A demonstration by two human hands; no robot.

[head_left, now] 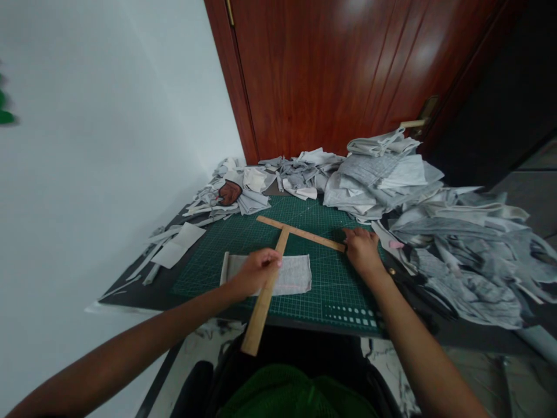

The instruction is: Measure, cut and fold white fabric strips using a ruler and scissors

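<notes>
A wooden T-square (pixel 263 302) lies slantwise on the green cutting mat (pixel 200 261). Its long arm crosses a pale grey fabric piece (pixel 296 273) and sticks out past the front edge of the table. My left hand (pixel 256 271) is over the fabric, with thumb and fingers closed together at the T-square's long arm. Beside the right end of the crossbar rests my right hand (pixel 362 249), low over the mat, its fingers curled. Whatever is under those fingertips is too dark and small to make out. The fabric has a rolled or folded left end.
Heaps of grey cloth (pixel 383 174) stand at the back right, with more crumpled cloth (pixel 474 255) along the right. Scraps (pixel 256 180) and a brown piece (pixel 230 193) lie back left. White pieces (pixel 179 245) lie near the wall. A wooden door (pixel 322 75) stands behind.
</notes>
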